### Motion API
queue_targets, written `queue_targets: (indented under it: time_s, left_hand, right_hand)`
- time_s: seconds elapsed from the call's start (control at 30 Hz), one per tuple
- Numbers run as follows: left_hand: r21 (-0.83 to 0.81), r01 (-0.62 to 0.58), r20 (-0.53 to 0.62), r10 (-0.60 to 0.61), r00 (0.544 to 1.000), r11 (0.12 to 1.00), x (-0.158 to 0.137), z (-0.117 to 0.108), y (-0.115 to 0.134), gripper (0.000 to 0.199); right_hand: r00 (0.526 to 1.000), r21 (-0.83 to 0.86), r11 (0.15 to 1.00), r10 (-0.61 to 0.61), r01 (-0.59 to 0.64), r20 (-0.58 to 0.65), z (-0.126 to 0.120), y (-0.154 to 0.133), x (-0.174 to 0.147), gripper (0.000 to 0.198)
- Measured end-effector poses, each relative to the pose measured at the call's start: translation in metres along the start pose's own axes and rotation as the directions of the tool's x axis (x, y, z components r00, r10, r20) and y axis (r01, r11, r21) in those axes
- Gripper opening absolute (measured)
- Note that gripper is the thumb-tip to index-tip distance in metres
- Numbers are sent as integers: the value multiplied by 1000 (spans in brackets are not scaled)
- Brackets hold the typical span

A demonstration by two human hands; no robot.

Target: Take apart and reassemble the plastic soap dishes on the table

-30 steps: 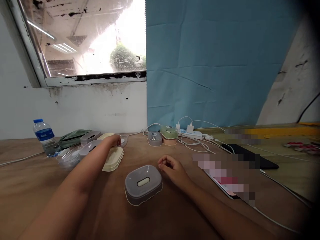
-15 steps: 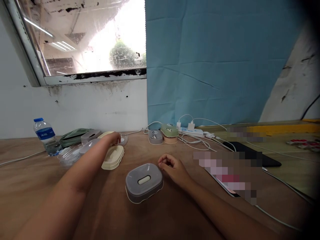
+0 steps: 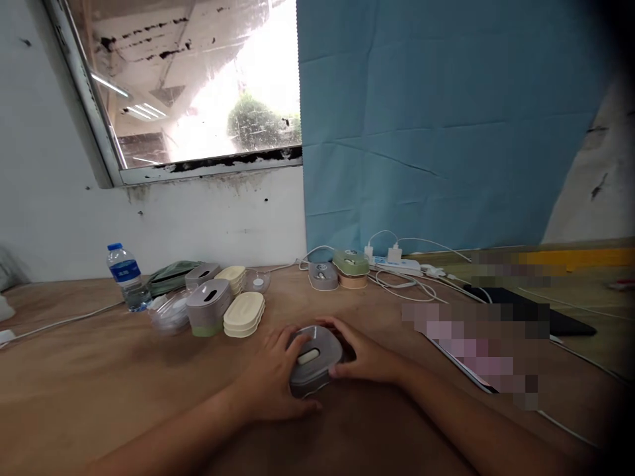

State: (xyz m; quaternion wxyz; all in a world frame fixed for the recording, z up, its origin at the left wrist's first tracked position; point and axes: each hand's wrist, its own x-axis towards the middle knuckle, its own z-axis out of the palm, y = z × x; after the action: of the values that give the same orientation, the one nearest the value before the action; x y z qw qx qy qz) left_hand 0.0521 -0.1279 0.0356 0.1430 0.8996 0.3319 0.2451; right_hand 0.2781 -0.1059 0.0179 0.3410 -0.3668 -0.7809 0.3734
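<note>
On the table [image 3: 74,396], the left hand [image 3: 278,373] has left the clear cover [image 3: 258,282] for the gray box [image 3: 325,345], fingers spread; the right hand [image 3: 364,359] curves round its other end. Whether either grips, I can't tell.

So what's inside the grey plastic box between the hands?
A cream-coloured surface shows through the oblong slot in the shiny, rounded grey plastic box. The rest inside is covered, so it can't be seen.

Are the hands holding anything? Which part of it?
Both hands cup the gray box: left hand at its left side, fingers over the top; right hand at its right side. Whether they're gripping firmly, I can't tell.
</note>
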Motion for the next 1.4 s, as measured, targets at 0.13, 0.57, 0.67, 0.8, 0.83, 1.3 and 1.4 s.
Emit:
queue_targets:
  time_s: [0.13,0.57,0.67,0.8,0.83,1.3,1.4]
  left_hand:
    - [-206,170,-34,-180,983,964,-3,10,-16,73]
    - [-696,269,122,-259,958,666,4,13,-22,59]
    - [-720,249,125,-232,965,648,5,13,-24,56]
    - [-721,226,117,-205,972,655,6,11,-25,52]
    - [-722,218,113,-199,973,657,6,11,-26,51]
    - [-799,184,101,-174,980,572,8,8,-25,50]
    - [-811,178,104,-162,981,558,8,7,-25,49]
  right_hand:
    - [996,-134,990,59,-50,65,4,4,-1,98]
    - [972,104,995,29,-4,-232,11,-13,4,82]
    - [965,110,994,37,-8,-260,13,-15,4,76]
    - [969,175,984,65,-24,-236,15,-17,4,70]
    - [970,186,982,67,-24,-232,16,-17,4,69]
    - [970,195,980,84,-39,-227,16,-18,4,57]
    - [971,213,977,74,-24,-228,17,-18,4,56]
